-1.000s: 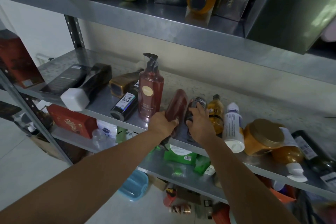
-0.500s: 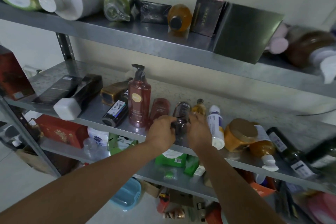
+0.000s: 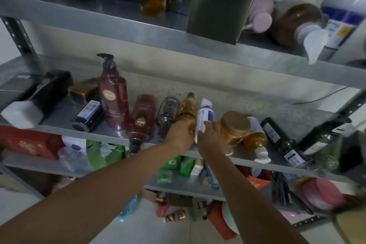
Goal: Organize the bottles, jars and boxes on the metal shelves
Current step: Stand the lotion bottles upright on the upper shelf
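On the middle metal shelf (image 3: 247,159), an amber bottle (image 3: 188,107) and a white bottle with a blue label (image 3: 205,114) lie side by side. My left hand (image 3: 181,134) grips the near end of the amber bottle. My right hand (image 3: 211,139) holds the near end of the white bottle, fingers curled over it. Left of them lie a dark clear bottle (image 3: 168,111) and a red bottle (image 3: 141,119). A tall red pump bottle (image 3: 112,93) stands upright.
Right of my hands lie an amber jar with a gold lid (image 3: 235,124), an amber bottle with a white cap (image 3: 256,141) and a dark green bottle (image 3: 281,140). The top shelf carries a metallic box (image 3: 219,4), lying bottles and dark boxes. Packets crowd the lower shelf.
Both hands have left the dark clear bottle and shifted right: the left now grips the amber bottle, the right the white one. The view has tilted up and right.
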